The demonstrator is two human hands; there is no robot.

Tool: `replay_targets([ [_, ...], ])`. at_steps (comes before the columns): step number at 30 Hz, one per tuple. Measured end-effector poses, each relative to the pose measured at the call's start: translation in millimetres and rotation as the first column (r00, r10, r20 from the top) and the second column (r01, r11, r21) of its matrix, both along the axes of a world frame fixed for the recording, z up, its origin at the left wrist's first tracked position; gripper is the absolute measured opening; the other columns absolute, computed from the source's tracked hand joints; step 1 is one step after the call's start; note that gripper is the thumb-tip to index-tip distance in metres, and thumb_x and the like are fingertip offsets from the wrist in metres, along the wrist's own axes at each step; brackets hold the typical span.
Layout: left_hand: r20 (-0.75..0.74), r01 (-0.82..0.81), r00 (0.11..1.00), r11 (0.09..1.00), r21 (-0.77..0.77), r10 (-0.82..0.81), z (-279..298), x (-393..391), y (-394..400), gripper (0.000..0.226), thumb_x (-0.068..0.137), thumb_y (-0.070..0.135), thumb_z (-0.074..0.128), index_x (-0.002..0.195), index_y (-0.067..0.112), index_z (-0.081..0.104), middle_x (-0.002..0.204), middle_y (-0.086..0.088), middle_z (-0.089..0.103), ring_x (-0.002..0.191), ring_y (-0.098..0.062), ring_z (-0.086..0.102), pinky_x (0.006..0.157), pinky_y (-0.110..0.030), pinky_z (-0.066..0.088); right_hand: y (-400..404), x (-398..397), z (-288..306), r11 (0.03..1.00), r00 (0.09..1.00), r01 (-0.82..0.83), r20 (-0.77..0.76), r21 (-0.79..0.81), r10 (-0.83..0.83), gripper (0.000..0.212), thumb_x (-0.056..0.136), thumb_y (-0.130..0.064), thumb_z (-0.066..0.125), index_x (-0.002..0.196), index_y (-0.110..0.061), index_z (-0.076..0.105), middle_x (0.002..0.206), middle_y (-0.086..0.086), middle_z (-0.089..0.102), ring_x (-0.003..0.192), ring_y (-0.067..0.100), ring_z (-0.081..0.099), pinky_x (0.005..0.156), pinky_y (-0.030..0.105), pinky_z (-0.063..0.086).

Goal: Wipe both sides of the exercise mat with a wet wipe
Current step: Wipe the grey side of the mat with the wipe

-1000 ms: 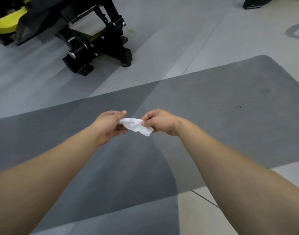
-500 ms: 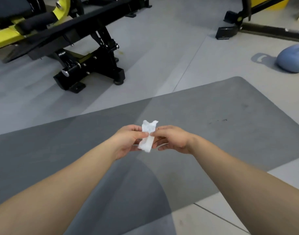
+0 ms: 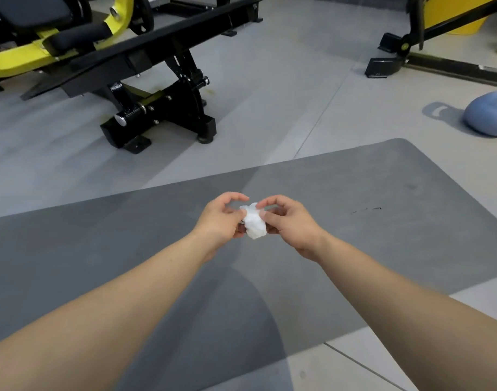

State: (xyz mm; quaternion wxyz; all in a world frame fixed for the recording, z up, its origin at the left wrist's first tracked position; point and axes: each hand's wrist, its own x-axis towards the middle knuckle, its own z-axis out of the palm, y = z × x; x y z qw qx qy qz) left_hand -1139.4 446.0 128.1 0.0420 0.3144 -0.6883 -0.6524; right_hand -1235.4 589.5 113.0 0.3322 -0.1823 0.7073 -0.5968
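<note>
Head view. The exercise mat (image 3: 368, 221) lies flat on the floor (image 3: 270, 94) in front of me, grey side up. Its long axis runs from the near left to the far right, and the rounded far-right corner points toward the blue kettlebell (image 3: 487, 117), which stands on the floor beyond that corner, apart from the mat. A few short dark marks (image 3: 365, 210) show on the mat surface to the right of my hands. A darker shadow covers the near-centre part of the mat.

The wet wipe (image 3: 254, 221) is white and crumpled into a compact wad. It is held in the air above the middle of the mat, between both hands, and does not touch the mat. Its longer dimension runs roughly near to far.

My left hand (image 3: 222, 221) pinches the left side of the wipe with curled fingers; the index finger arches over the top with its tip clear of the wad. My right hand (image 3: 289, 224) pinches the right side of the wipe between thumb and fingertips, the remaining fingers curled underneath. Both hands therefore grasp the wipe, and the fingertips of the two hands nearly meet across it.

On the far left, a black and yellow exercise machine (image 3: 157, 88) stands on the floor, well apart from the mat. A second black and yellow frame (image 3: 396, 55) stands at the far right.
</note>
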Motion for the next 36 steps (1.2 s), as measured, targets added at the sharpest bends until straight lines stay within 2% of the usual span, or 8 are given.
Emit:
replay_targets([
  [4,0.050,-0.002,0.999,0.999,-0.036,0.004,-3.9,-1.3,-5.1,0.019,0.097,0.011,0.061,0.113,0.016,0.071,0.102,-0.003,0.075,0.092,-0.023,0.073,0.091,-0.037,0.058,-4.5,-0.1,5.0,0.998,0.999,-0.033,-0.026,0.052,0.034,0.018,0.091,-0.009,0.066,0.106,-0.019,0.071,0.109,0.008,0.071,0.097,0.021,0.068,0.093,0.033,0.054],
  [8,0.134,0.087,0.988,0.991,-0.101,-0.074,-6.1,4.7,-10.1,0.036,0.083,0.024,0.082,0.116,0.021,0.069,0.101,0.004,0.068,0.094,-0.013,0.067,0.084,-0.026,0.053,-6.3,1.1,4.9,0.971,0.983,-0.072,-0.149,0.230,0.108,0.030,0.086,-0.014,0.072,0.116,-0.018,0.067,0.091,-0.004,0.066,0.078,0.005,0.062,0.071,0.020,0.053],
  [12,0.183,0.121,0.979,0.976,-0.179,-0.088,-10.4,6.8,-12.1,0.013,0.087,0.022,0.078,0.100,0.020,0.076,0.088,0.003,0.068,0.079,-0.011,0.060,0.066,-0.019,0.045,-10.5,2.8,1.8,0.950,0.955,-0.066,-0.255,0.304,0.148,0.010,0.086,-0.019,0.069,0.096,-0.020,0.072,0.074,-0.009,0.062,0.056,0.002,0.051,0.050,0.015,0.038],
  [17,0.201,0.080,0.978,0.987,-0.138,-0.052,-12.0,9.7,-19.8,0.008,0.090,0.020,0.069,0.096,0.016,0.072,0.090,-0.002,0.070,0.083,-0.015,0.058,0.073,-0.026,0.045,-19.2,5.1,0.8,0.952,0.958,-0.070,-0.247,0.297,0.147,0.010,0.086,-0.027,0.072,0.093,-0.019,0.070,0.087,-0.002,0.067,0.066,0.008,0.056,0.058,0.021,0.042],
  [23,0.178,0.110,0.978,0.994,0.029,-0.113,-15.4,21.3,-33.6,0.034,0.080,0.020,0.075,0.110,0.008,0.065,0.105,-0.013,0.075,0.095,-0.025,0.072,0.096,-0.044,0.057,-40.9,11.1,-2.0,0.959,0.969,-0.072,-0.209,0.273,0.132,0.012,0.087,-0.024,0.072,0.095,-0.016,0.067,0.089,0.007,0.071,0.070,0.013,0.062,0.065,0.032,0.051],
  [29,0.140,0.021,0.990,0.999,0.045,-0.027,-24.5,24.6,-45.6,0.014,0.087,0.001,0.066,0.096,0.012,0.062,0.110,-0.015,0.072,0.103,-0.029,0.070,0.094,-0.044,0.058,-51.6,21.6,-9.8,0.960,0.984,-0.059,-0.144,0.275,0.102,0.019,0.088,-0.027,0.071,0.100,-0.014,0.064,0.090,0.007,0.070,0.072,0.012,0.064,0.071,0.034,0.053],
  [33,0.113,-0.007,0.994,0.999,-0.034,0.010,-36.0,23.3,-51.8,0.024,0.071,0.014,0.064,0.094,0.016,0.065,0.101,-0.010,0.072,0.097,-0.029,0.070,0.092,-0.047,0.057,-37.3,21.9,-9.2,0.900,0.969,0.037,-0.237,0.433,0.074,0.019,0.087,-0.034,0.068,0.101,-0.021,0.064,0.090,-0.001,0.066,0.085,0.017,0.066,0.069,0.028,0.051],
  [36,0.115,0.077,0.992,0.985,-0.152,-0.060,-37.7,23.6,-49.3,0.019,0.081,0.012,0.063,0.100,0.014,0.065,0.095,-0.004,0.070,0.079,-0.021,0.063,0.067,-0.030,0.051,-20.2,21.7,-3.0,0.802,0.947,0.064,-0.290,0.594,0.139,0.019,0.089,-0.038,0.064,0.099,-0.023,0.063,0.092,-0.003,0.065,0.089,0.019,0.065,0.073,0.029,0.051],
])
